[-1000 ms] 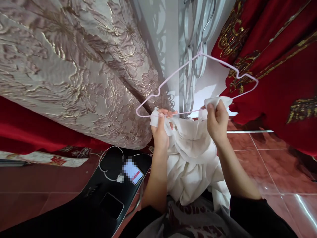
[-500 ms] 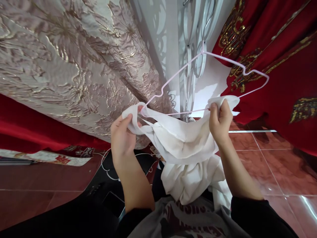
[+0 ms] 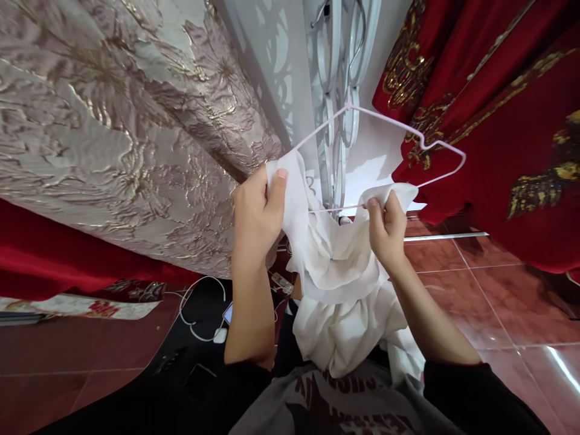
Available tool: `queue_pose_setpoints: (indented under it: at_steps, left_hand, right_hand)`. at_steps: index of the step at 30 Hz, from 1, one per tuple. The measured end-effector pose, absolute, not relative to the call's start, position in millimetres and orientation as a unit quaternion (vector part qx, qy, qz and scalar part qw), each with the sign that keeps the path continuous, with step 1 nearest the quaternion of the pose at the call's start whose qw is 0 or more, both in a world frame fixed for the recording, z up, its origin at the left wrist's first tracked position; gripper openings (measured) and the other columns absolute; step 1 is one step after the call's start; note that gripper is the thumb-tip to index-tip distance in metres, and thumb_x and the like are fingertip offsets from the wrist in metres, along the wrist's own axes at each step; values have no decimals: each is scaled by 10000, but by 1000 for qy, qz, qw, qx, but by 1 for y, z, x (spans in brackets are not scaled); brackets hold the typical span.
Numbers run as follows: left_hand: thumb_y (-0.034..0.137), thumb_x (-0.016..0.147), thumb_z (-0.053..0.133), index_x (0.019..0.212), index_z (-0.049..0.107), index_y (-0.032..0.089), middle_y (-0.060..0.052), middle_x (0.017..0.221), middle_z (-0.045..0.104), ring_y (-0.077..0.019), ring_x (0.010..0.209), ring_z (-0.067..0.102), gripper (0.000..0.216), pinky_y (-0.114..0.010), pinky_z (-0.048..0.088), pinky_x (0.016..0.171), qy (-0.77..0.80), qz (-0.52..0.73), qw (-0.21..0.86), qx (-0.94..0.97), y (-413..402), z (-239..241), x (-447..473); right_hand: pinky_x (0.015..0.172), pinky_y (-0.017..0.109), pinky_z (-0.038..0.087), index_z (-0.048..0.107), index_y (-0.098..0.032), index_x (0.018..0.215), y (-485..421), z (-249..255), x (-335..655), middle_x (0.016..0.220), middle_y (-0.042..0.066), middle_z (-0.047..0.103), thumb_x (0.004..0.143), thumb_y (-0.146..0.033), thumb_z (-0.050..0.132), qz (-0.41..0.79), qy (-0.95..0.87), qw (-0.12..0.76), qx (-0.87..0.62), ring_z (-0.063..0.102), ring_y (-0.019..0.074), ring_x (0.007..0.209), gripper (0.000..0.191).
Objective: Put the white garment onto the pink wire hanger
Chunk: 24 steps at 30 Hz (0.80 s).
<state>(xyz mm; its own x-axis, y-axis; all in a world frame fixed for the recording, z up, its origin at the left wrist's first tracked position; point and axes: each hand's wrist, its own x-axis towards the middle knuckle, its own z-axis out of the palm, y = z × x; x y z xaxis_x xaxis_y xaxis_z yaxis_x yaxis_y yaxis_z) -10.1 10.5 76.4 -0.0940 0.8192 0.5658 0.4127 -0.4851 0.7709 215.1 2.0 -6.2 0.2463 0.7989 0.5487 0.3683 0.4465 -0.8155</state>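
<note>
A white garment (image 3: 338, 272) hangs between my two hands in front of me. My left hand (image 3: 256, 211) is closed on the garment's left shoulder and holds it up over the left end of a thin pink wire hanger (image 3: 419, 139). At the hanger's bottom bar, my right hand (image 3: 385, 226) pinches the garment's right strap. The hanger's hook hangs from a white metal grille (image 3: 338, 72) behind it.
A pale brocade curtain (image 3: 113, 133) fills the left, and red cloth with gold embroidery (image 3: 502, 133) hangs on the right. Below lie a black surface (image 3: 181, 368) with a white cable (image 3: 194, 314) and a phone (image 3: 228, 312), and a red tiled floor (image 3: 489, 302).
My left hand has moved from the middle out to the left, then up, lifting the garment's left shoulder onto the hanger's left end. My right hand stayed at the bottom bar.
</note>
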Motion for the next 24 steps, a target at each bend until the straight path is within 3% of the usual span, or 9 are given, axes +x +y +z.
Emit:
queue_pose_setpoints:
  at_steps: [3, 6, 11, 14, 16, 19, 21, 24]
  left_hand:
    - [379, 945, 681, 672, 606, 197, 20, 606, 390, -143, 587, 318, 336, -287, 286, 545, 473, 572, 152, 652, 17, 67, -15]
    - [377, 937, 686, 676, 637, 192, 17, 600, 413, -139, 575, 325, 324, -290, 253, 529, 473, 569, 153, 656, 21, 62, -22]
    - [387, 911, 710, 715, 684, 173, 15, 593, 461, -128, 549, 338, 291, -286, 255, 527, 469, 578, 183, 643, 27, 64, -30]
    - [387, 901, 716, 698, 679, 170, 14, 590, 475, -128, 543, 343, 299, -281, 266, 521, 463, 581, 197, 640, 29, 63, -30]
    - [389, 925, 681, 684, 670, 173, 13, 586, 469, -129, 539, 340, 324, -280, 255, 507, 464, 570, 190, 651, 30, 62, -29]
    - [395, 944, 649, 663, 643, 179, 14, 582, 448, -131, 538, 331, 354, -284, 244, 499, 470, 559, 172, 661, 29, 62, -27]
    - [382, 947, 642, 659, 617, 186, 15, 587, 431, -133, 546, 330, 349, -289, 246, 509, 479, 551, 162, 664, 27, 64, -27]
    - [350, 980, 583, 652, 538, 196, 19, 596, 395, -137, 564, 333, 365, -301, 249, 536, 503, 518, 131, 679, 22, 70, -25]
  right_hand:
    - [545, 259, 352, 561, -210, 939, -2, 1, 217, 822, 8, 605, 973, -473, 512, 230, -556, 637, -482, 423, 80, 582, 270]
    - [460, 273, 309, 582, -205, 1031, 3, 9, 239, 1023, 83, 710, 930, -436, 505, 236, -447, 714, -485, 412, 64, 480, 264]
    - [434, 319, 234, 603, -188, 966, 34, 20, 319, 1142, 196, 728, 717, -383, 530, 199, -333, 761, -519, 380, 81, 441, 325]
    - [441, 320, 192, 660, -183, 923, 46, 37, 351, 1059, 180, 746, 705, -345, 564, 238, -392, 715, -528, 331, 67, 438, 288]
    - [446, 314, 192, 684, -173, 880, 47, 55, 354, 888, 140, 736, 747, -298, 583, 220, -444, 693, -523, 323, 57, 433, 209]
    - [450, 291, 226, 666, -165, 773, 37, 86, 339, 601, 31, 583, 810, -209, 623, 144, -514, 659, -530, 357, 49, 411, 72]
    - [444, 270, 253, 683, -151, 773, 28, 103, 324, 525, -13, 507, 838, -171, 639, 135, -570, 611, -533, 387, 49, 396, 80]
    - [437, 242, 326, 727, -139, 799, 16, 116, 308, 509, -11, 528, 906, -263, 641, 175, -632, 559, -508, 453, 68, 411, 185]
